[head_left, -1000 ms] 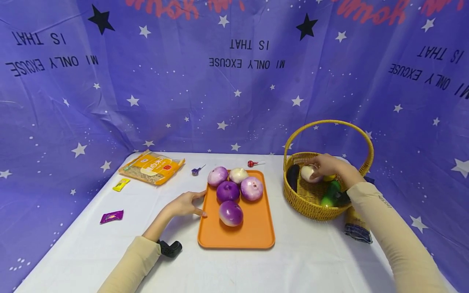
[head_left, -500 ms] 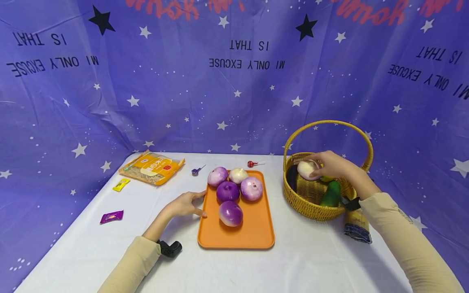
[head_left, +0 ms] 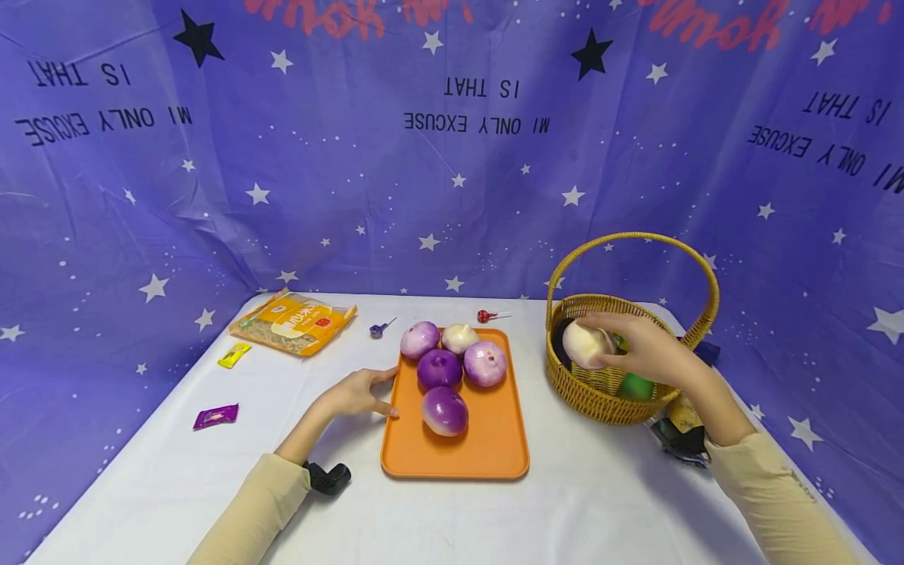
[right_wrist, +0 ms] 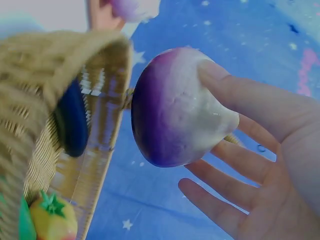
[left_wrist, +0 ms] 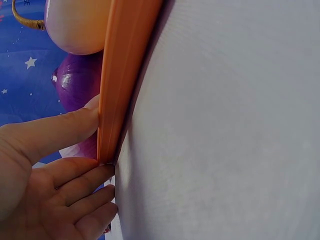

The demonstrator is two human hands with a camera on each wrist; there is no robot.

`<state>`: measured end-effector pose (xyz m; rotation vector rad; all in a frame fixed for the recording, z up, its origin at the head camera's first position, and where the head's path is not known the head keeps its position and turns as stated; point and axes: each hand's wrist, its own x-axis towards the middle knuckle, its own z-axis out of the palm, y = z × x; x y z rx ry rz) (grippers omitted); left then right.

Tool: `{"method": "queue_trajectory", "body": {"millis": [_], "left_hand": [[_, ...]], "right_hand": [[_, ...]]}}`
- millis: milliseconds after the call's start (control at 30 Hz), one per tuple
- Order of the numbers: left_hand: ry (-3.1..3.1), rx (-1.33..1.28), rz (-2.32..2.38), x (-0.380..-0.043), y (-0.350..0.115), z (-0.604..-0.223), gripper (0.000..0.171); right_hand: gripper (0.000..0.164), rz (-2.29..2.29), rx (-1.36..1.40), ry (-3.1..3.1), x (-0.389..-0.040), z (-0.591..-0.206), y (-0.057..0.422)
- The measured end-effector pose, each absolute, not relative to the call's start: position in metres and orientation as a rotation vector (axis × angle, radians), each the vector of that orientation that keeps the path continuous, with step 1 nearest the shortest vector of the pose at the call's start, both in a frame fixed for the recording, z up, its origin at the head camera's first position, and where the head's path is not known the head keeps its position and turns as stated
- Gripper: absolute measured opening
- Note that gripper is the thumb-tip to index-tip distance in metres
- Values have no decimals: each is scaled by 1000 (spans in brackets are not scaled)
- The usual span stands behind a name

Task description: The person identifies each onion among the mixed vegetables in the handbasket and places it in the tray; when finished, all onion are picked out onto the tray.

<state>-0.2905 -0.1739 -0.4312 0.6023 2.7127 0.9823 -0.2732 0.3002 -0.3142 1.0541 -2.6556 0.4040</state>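
Onion [head_left: 586, 343], pale w/ purple flank: held in right hand [head_left: 639, 349], right-centre of head frame, above the front-left rim of basket [head_left: 600, 400]. A second ago it sat lower, inside the basket; since then lifted and shifted left, now level w/ the rim and clear of the contents. Judged: pick-up done, transfer toward tray in progress. Wrist view confirms: thumb over the top of the onion [right_wrist: 180, 107], fingers [right_wrist: 235, 175] spread loosely behind and under it, grip light, not a full wrap.

Basket still holds a dark aubergine [right_wrist: 72, 117], green item [head_left: 636, 386], small orange-yellow fruit [right_wrist: 52, 220].

Left hand [head_left: 353, 395], centre-left: unchanged, flat on counter [head_left: 212, 486], fingers [left_wrist: 75, 172] straight, tips touching the left edge of tray [head_left: 494, 451]; holds nothing.

Tray: orange, centre of frame, carries five onions [head_left: 439, 369], grouped at far end, near end bare.

Elsewhere, upper-left of counter: noodle pack [head_left: 293, 323], yellow sweet [head_left: 233, 355], purple sweet [head_left: 215, 417]. Two lollipops [head_left: 487, 315] behind the tray. Dark packet [head_left: 681, 431] just right of basket.
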Motion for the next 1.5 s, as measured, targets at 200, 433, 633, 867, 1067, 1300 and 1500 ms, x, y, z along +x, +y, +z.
{"method": "queue_trajectory", "body": {"millis": [200,433,633,867,1067,1300,1500], "left_hand": [[2715,608,981,-291,-175,-431,85],[2719,620,965,-292,-174,-432,85],[2727,633,984,-291,-174,-432,85],[2725,628,992,-291,-174,-433,86],[2720,626,995,-291,-173,-433,86],[2723,602,986,-291,-171,-432,87],[2725,592,985,-290,-172,-431,86]], "right_hand": [[60,497,1069,-2593,-251,-325,287],[62,551,1112,-2589,-235,-342,268],[60,619,1164,-2567,-227,-353,251],[60,693,1231,-2599,-232,-374,229],[58,715,1307,-2645,-241,-390,209],[55,670,1312,-2661,-249,-400,193],[56,621,1262,-2720,-251,-407,188]]}}
